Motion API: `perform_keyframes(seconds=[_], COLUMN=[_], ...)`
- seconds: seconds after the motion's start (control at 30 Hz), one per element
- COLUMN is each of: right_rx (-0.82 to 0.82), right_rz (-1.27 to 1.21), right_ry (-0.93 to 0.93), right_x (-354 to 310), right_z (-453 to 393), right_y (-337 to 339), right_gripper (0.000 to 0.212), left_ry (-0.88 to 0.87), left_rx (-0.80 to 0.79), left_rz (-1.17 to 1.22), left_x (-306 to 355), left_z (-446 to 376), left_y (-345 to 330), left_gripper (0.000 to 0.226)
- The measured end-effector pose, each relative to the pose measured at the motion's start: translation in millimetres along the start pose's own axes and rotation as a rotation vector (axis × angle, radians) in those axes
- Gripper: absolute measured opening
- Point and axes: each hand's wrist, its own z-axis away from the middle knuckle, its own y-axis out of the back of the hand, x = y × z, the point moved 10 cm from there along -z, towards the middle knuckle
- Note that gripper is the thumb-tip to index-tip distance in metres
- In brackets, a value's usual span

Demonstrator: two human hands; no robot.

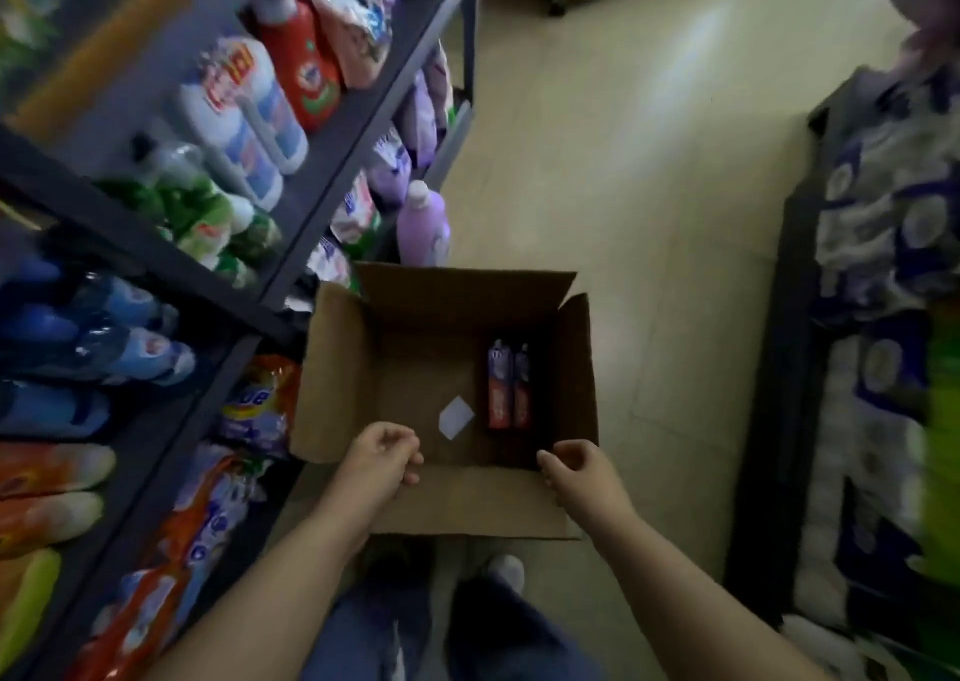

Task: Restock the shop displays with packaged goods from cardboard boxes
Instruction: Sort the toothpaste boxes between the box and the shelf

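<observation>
An open cardboard box sits low in front of me in the shop aisle. Inside it, against the right wall, lie two red toothpaste packs side by side, with a small white paper slip on the box floor. My left hand grips the near rim of the box on the left with curled fingers. My right hand grips the same rim near the right corner. The near flap hangs down towards me, between my forearms.
On the left, dark metal shelving holds detergent bottles and pouches, blurred by motion. A purple bottle stands just beyond the box. On the right, a low rack carries wrapped paper rolls. Pale tiled floor stretches ahead. My feet show below the box.
</observation>
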Motion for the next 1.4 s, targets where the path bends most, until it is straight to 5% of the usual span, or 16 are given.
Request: perform_keyframes(seconds=[0.33, 0.53, 0.7, 0.97, 1.1, 1.23, 1.4], right_rx=[0.049, 0.102, 0.1, 0.101, 0.29, 0.187, -0.002], right_rz=[0.008, -0.022, 0.108, 0.038, 0.083, -0.235, -0.375], right_ry=[-0.12, 0.003, 0.027, 0.026, -0.03, -0.137, -0.161], right_x=[123, 158, 169, 178, 186, 210, 212], right_z=[-294, -399, -436, -436, -443, -454, -459], right_y=[-109, -151, -181, -176, -146, -158, -182], right_gripper=[0.057, 0.063, 0.081, 0.071, 0.083, 0.111, 0.069], left_ry=[0.013, -0.079, -0.067, 0.025, 0.036, 0.109, 0.102], left_rx=[-0.091, -0.195, -0.2, -0.226, -0.304, -0.386, -0.387], left_rz=[-0.153, -0.089, -0.063, -0.042, -0.005, 0.077, 0.088], left_x=[-121, -147, -167, -190, -188, -199, -214], left_z=[-303, -406, -434, -447, -458, -462, -472], left_y=[-126, -173, -178, -184, -218, -252, -252], left_gripper=[0.012, 0.015, 0.006, 0.003, 0.029, 0.049, 0.052])
